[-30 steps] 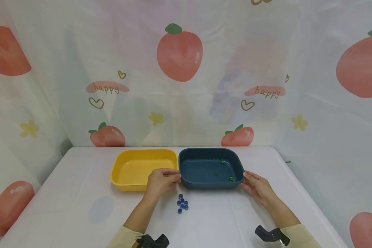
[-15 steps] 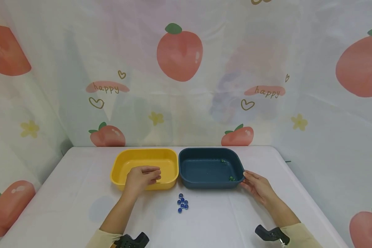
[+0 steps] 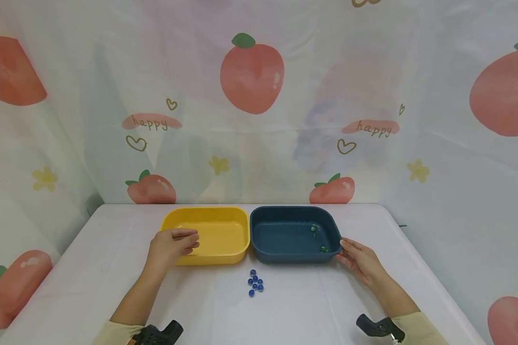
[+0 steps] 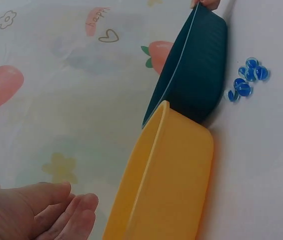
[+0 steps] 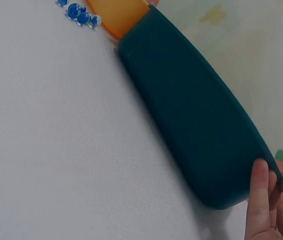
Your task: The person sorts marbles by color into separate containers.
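A yellow plastic basin and a dark teal basin sit side by side on the table. My right hand holds the teal basin by its right end, thumb at the rim and fingers against the outer wall. Over the left part of the yellow basin is my left hand, nothing in it, with loosely extended fingers; it hides the basin's left front corner. Small green marbles lie on the teal basin's floor. Several blue marbles cluster on the tabletop in front of the basins.
White cloth covers the table. Behind it hangs a fruit-print curtain, with further panels at both sides. Each wrist carries a black camera mount.
My left hand has left the spot between the two basins and moved left across the yellow one. The right hand stays at the teal basin. Green marbles have shifted inside it.
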Available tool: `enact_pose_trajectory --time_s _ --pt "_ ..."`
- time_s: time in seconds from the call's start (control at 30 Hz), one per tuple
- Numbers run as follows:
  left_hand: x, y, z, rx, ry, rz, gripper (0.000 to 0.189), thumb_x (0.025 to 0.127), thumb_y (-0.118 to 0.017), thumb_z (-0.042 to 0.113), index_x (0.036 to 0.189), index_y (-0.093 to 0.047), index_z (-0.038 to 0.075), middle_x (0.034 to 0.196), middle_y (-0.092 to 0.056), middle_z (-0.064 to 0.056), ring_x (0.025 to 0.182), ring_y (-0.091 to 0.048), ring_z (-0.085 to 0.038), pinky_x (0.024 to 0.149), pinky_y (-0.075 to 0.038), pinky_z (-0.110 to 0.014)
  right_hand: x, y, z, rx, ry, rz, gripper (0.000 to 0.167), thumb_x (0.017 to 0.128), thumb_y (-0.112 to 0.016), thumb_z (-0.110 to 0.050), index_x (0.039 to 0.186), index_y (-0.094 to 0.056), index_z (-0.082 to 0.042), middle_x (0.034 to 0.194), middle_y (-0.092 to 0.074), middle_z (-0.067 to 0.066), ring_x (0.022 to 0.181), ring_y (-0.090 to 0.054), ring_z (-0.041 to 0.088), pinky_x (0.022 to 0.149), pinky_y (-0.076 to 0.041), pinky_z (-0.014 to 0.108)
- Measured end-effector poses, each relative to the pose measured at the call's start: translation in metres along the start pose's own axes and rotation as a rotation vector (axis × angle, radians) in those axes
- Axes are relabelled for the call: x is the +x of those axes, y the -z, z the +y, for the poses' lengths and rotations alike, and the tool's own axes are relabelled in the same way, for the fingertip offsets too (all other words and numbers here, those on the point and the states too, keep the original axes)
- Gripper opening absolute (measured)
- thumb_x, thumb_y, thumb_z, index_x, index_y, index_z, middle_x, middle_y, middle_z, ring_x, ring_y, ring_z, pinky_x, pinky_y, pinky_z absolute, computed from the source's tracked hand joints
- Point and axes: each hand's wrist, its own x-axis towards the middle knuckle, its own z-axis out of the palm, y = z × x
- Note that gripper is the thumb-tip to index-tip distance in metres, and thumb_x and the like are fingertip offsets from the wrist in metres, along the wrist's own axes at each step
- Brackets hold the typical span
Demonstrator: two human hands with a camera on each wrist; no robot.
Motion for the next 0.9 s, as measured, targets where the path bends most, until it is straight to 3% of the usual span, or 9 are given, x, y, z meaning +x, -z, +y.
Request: enact_pose_trajectory --time_s 0.4,0.73,0.9 --pt "0.003 0.029 -0.01 0.118 -0.036 0.006 0.038 0.093 -0.068 0.02 0.121 -0.065 -0.005 0.109 -0.072 -0.021 0.091 -0.074 -0.024 0.075 -0.06 -0.031 0.0 -0.001 0.0 -0.027 -0.002 0.002 0.052 0.101 -0.056 -0.017 0.143 -0.036 0.006 0.096 -0.065 -0.007 0.089 -0.062 0.003 0.083 -0.056 0.02" --pt "0.012 0.058 -0.012 0.217 -0.028 -0.001 0.04 0.096 -0.063 0.021 0.125 -0.061 -0.007 0.114 -0.069 -0.026 0.09 -0.074 -0.024 0.074 -0.06 -0.03 0.0 0.0 0.0 -0.017 0.002 0.001 0.047 0.101 -0.055 -0.017 0.14 -0.038 0.004 0.096 -0.064 -0.006 0.089 -0.062 0.003 0.083 -0.056 0.02" --pt "0.018 0.071 -0.015 0.258 -0.026 0.012 0.039 0.098 -0.059 0.019 0.126 -0.06 -0.008 0.115 -0.067 -0.027 0.09 -0.073 -0.023 0.074 -0.06 -0.03 0.0 0.0 0.0 -0.029 0.002 -0.004 0.057 0.102 -0.054 -0.017 0.146 -0.03 0.008 0.097 -0.064 -0.006 0.09 -0.062 0.003 0.084 -0.056 0.019"
